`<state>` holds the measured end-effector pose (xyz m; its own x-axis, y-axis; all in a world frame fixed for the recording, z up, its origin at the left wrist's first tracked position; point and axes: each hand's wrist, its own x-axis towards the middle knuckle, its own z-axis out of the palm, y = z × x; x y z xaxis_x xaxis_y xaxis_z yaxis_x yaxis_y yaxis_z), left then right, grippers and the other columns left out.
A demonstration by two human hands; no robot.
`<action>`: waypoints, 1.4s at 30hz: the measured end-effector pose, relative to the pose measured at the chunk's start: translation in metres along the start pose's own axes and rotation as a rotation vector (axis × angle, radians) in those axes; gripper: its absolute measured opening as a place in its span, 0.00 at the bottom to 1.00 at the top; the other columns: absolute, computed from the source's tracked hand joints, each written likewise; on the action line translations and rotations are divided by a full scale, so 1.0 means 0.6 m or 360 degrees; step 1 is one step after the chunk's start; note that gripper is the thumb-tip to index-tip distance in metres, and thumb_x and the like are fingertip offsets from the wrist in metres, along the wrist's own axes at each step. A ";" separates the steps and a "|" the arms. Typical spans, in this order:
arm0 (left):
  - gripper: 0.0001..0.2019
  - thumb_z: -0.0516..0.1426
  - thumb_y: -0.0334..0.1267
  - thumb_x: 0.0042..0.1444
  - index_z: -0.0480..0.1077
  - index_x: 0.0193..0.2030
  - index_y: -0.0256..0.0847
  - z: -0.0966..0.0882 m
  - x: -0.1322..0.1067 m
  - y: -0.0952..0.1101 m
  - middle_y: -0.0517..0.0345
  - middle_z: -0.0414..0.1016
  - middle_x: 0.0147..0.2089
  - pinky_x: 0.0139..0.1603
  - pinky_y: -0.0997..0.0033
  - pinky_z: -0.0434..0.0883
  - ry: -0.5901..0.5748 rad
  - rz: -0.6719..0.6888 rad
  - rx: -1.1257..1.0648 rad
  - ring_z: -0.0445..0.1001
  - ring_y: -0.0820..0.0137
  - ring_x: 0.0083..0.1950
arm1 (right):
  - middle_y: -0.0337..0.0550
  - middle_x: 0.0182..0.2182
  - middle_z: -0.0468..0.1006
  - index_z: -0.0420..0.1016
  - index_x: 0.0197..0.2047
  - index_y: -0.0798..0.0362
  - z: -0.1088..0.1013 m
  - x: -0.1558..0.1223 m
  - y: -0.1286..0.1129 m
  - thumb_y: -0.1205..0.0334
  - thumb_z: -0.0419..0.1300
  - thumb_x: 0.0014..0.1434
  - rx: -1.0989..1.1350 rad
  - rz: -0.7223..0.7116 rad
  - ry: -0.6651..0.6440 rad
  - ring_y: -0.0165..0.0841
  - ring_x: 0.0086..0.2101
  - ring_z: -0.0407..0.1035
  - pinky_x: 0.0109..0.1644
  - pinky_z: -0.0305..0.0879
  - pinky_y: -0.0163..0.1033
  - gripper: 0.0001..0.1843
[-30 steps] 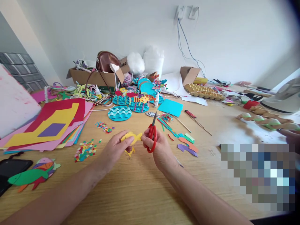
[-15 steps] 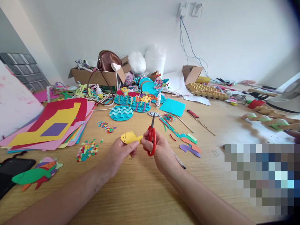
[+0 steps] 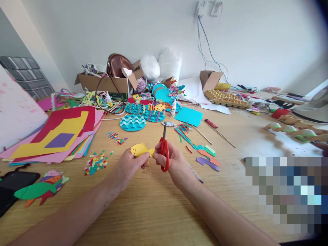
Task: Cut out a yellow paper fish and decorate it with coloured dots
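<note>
Since a second ago, more of the yellow fish (image 3: 138, 149) has come into view above the left hand (image 3: 130, 166), whose thumb and fingers pinch its body; the right hand (image 3: 173, 158), curled round red scissors (image 3: 167, 157), has fingertips at the tail. Apparently paper, the fish should be light and easily creased, best held by its broad body. Beneath both hands lies a wood-grain counter (image 3: 143, 212); beyond them, a white wall (image 3: 128, 27).

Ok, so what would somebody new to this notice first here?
Probably the red-handled scissors in the right hand, blades pointing away, beside the yellow paper fish in the left hand. Next, the bright stack of colored paper on the left, and the turquoise wavy disc beyond the hands.
</note>
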<state>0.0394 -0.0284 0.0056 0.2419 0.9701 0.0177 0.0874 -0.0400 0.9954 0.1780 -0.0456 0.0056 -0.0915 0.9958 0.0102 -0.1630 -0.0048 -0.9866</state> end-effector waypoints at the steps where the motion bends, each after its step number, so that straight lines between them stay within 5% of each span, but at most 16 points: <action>1: 0.09 0.54 0.39 0.43 0.63 0.18 0.39 0.001 -0.001 -0.001 0.65 0.63 0.17 0.24 0.76 0.61 0.0003 -0.0016 -0.0002 0.62 0.75 0.22 | 0.31 0.23 0.65 0.63 0.32 0.54 0.001 0.000 0.000 0.64 0.61 0.44 -0.0012 0.0003 -0.0002 0.23 0.22 0.57 0.25 0.52 0.31 0.12; 10: 0.07 0.57 0.37 0.45 0.65 0.21 0.38 -0.018 0.001 -0.006 0.64 0.66 0.20 0.25 0.76 0.65 0.0234 0.0053 -0.0330 0.65 0.75 0.24 | 0.34 0.19 0.64 0.61 0.25 0.54 0.006 -0.009 -0.010 0.53 0.53 0.55 -0.0421 0.0098 -0.0209 0.25 0.22 0.59 0.26 0.54 0.32 0.14; 18: 0.05 0.59 0.35 0.47 0.70 0.30 0.36 -0.031 0.000 -0.001 0.60 0.71 0.26 0.25 0.76 0.70 0.0324 0.0109 -0.0745 0.69 0.74 0.28 | 0.33 0.17 0.61 0.59 0.23 0.53 0.010 -0.017 0.019 0.55 0.50 0.58 -0.0750 0.0178 -0.0473 0.25 0.19 0.56 0.22 0.50 0.31 0.15; 42: 0.07 0.61 0.37 0.42 0.71 0.28 0.36 -0.021 -0.004 -0.001 0.60 0.73 0.24 0.26 0.75 0.70 0.0291 -0.0081 -0.0836 0.70 0.73 0.26 | 0.31 0.15 0.58 0.61 0.23 0.53 0.015 -0.017 0.014 0.49 0.53 0.55 -0.0657 0.0257 -0.0402 0.24 0.18 0.52 0.20 0.46 0.31 0.17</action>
<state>0.0264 -0.0277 0.0060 0.0745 0.9953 -0.0623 -0.4102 0.0875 0.9078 0.1689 -0.0568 -0.0011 -0.3267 0.9316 -0.1591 0.2700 -0.0694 -0.9604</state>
